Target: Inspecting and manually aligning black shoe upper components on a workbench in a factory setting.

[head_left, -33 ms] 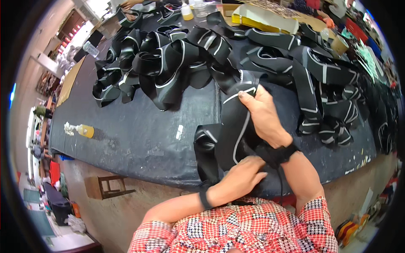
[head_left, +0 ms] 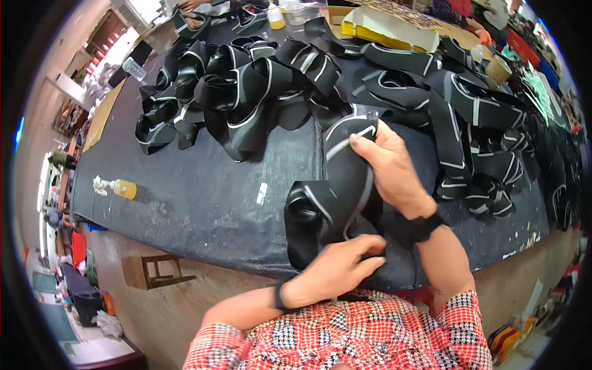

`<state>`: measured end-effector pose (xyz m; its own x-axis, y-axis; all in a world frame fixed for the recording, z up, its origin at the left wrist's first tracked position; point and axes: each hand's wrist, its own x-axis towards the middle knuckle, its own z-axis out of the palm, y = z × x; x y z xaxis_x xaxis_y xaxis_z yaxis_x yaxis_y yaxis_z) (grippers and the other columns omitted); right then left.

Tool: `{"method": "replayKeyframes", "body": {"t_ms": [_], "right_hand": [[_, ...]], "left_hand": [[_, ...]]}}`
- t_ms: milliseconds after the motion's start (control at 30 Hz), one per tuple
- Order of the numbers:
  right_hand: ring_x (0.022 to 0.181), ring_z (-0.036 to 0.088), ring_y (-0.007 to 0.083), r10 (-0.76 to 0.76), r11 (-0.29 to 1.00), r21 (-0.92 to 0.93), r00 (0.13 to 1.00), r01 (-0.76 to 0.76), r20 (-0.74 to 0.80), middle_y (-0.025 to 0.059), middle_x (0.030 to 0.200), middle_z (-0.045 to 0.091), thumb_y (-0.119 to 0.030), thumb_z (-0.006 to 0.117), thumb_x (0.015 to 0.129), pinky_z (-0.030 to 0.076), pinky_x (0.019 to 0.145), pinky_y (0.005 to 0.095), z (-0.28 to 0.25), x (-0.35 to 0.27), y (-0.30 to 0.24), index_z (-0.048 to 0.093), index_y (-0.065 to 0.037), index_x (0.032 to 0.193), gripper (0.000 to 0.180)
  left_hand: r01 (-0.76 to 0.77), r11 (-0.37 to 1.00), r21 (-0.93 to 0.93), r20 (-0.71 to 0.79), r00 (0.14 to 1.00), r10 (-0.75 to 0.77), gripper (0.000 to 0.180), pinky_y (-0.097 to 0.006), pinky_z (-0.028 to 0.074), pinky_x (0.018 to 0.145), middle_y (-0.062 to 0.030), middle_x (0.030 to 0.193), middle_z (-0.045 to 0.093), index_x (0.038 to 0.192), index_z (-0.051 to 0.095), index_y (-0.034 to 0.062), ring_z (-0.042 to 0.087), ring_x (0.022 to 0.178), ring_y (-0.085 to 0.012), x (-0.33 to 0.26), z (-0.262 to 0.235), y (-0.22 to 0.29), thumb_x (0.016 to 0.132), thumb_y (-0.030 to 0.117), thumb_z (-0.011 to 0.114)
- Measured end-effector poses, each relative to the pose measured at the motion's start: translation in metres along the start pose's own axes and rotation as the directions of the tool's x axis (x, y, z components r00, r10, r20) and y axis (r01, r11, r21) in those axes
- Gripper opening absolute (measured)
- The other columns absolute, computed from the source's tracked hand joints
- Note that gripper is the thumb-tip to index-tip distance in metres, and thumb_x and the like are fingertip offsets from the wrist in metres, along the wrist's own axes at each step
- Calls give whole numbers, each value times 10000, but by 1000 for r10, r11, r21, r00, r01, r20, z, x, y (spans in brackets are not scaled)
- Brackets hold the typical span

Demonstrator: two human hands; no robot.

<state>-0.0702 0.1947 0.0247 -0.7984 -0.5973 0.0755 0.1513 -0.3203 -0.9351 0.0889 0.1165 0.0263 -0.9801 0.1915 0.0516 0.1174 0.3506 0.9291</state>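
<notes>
A black fabric piece (head_left: 346, 176) with pale grey strips along its edges is raised in front of me. Its top end is gripped by my right hand (head_left: 398, 169), thumb on the near face and fingers behind. The lower part bends into a loop that reaches the table's near edge. Close by that lower part is my left hand (head_left: 336, 265), its fingers curled toward the thumb. Whatever its fingertips may pinch is too small to make out. Both wrists wear black bands.
Heaps of similar black pieces (head_left: 246, 86) cover the far side of the dark table (head_left: 203, 203), with more at right (head_left: 481, 117). A bottle of yellow liquid (head_left: 125, 189) lies at left. A yellow-sided box (head_left: 388, 31) stands far back. A wooden stool (head_left: 151, 271) is below the table.
My left hand has shifted slightly left and its fingers curl more. The top of the fabric piece has turned, showing more of its grey strip. My right hand keeps its grip.
</notes>
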Motion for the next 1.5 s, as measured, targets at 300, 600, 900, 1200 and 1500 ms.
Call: {"method": "replayKeyframes", "body": {"t_ms": [300,600,900,1200,1500], "right_hand": [[761,528,73,405,914,-346,455,-210,793,12,825,619,-35,653,763,435,716,225,-1,-20,-56,628,9,980,223],[598,508,53,552,833,-369,654,-411,517,1,684,589,-54,716,698,405,528,217,-44,-29,-54,599,15,829,189],[920,559,289,-586,178,-925,791,336,175,151,994,577,3,656,631,447,810,327,-18,-45,-63,556,10,988,371],[971,558,300,-426,664,-712,898,229,-108,159,1098,535,-137,697,727,457,797,341,13,-54,6,459,-4,1169,519],[827,589,325,-343,623,-732,937,277,63,156,920,595,59,585,741,486,704,346,8,-43,10,564,3,999,265]], "left_hand": [[-248,967,-52,8,969,249,426,-286,387,913,-143,1110,541,1221,423,-32,509,1058,-186,41,-108,29,908,248,492],[273,829,-488,319,940,-122,238,-252,402,810,-43,969,567,1016,574,12,508,927,-135,51,-65,-29,827,154,598],[-91,994,67,-504,856,112,132,-276,473,688,-101,772,621,892,611,4,607,676,-173,43,-46,-1,772,48,642],[-66,870,-489,-24,998,62,620,-331,365,962,-134,1309,323,1376,171,8,363,1207,-195,45,-37,-4,803,-114,373],[-150,728,669,-405,748,526,439,-286,467,684,-121,981,585,1077,527,26,569,830,-204,27,-50,-14,672,-40,682]]}}
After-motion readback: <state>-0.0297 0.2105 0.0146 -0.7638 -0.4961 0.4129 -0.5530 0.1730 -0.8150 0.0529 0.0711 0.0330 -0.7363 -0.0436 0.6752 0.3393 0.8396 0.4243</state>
